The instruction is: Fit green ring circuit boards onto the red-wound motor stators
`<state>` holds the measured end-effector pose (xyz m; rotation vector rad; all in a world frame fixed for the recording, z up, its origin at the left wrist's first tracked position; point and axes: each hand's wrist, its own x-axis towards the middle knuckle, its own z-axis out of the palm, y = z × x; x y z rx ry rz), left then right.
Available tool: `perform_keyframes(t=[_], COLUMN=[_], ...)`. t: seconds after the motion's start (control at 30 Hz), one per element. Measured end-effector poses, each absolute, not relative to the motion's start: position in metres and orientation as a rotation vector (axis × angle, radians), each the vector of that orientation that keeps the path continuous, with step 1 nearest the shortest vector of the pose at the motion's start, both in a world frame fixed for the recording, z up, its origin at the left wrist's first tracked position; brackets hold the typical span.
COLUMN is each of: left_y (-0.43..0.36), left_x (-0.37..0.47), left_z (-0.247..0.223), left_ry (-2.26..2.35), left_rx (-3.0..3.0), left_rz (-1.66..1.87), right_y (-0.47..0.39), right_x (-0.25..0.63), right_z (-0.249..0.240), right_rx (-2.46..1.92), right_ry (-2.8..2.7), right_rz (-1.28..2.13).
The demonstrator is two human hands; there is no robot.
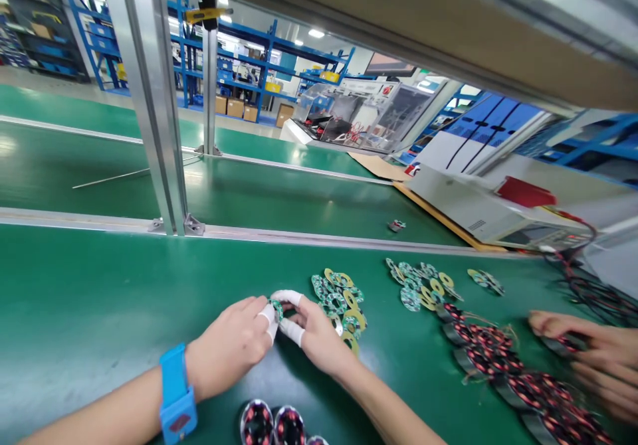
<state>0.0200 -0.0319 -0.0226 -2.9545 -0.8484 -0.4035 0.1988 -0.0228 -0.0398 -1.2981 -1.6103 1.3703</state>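
Observation:
A small green ring-shaped circuit board is held upright over the green bench, pinched between the fingertips of both my hands. My left hand, with a blue band on its wrist, grips the board's left side. White finger covers show on both hands. The thumb and forefinger of my right hand close on the other side of the board. Just right of that hand lies a loose pile of green and yellow ring boards. Nearer to me stand several round motor stators with copper windings, partly cut off by the lower edge.
At the right, another person's hands hold a stator beside a long row of stators. A second pile of ring boards lies behind that row. An aluminium post rises from the bench divider; a grey instrument stands back right.

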Motion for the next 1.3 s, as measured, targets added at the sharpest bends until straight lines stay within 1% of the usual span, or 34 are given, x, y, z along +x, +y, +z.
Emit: perform_keyframes(t=[0.17,0.43,0.53,0.6,0.67,0.73,0.83,1.0,1.3], left_y=[-0.029,-0.028,-0.026,-0.024,-0.021,-0.02,-0.018,-0.013,-0.008], left_x=[0.015,0.014,0.014,0.013,0.014,0.017,0.022,0.023,0.02], left_z=[-0.027,-0.031,-0.027,-0.022,-0.018,-0.019,-0.028,-0.041,-0.038], left_ry=[-0.747,-0.746,-0.974,-1.276,-1.579,-1.772,-1.848,-1.707,-1.725], left_rx=[-2.956,-3.026,-3.105,-3.093,-3.04,-3.032,-3.056,-3.13,-3.241], left_rz=[-0.461,-0.443,-0.628,-0.861,-0.954,-0.841,-0.662,-0.73,-0.754], right_y=[-0.023,-0.021,-0.019,-0.017,-0.016,-0.017,-0.018,-0.016,-0.022], right_x=[0.196,0.196,0.203,0.207,0.209,0.207,0.2,0.198,0.193], right_z=[-0.037,-0.038,-0.036,-0.033,-0.029,-0.026,-0.024,-0.023,-0.031], right_rx=[-1.32,-1.328,-1.313,-1.283,-1.284,-1.311,-1.305,-1.284,-1.361], right_ry=[-1.642,-1.645,-1.644,-1.644,-1.646,-1.677,-1.735,-1.726,-1.738], right_rz=[1.29,1.289,1.372,1.471,1.521,1.467,1.373,1.412,1.193])
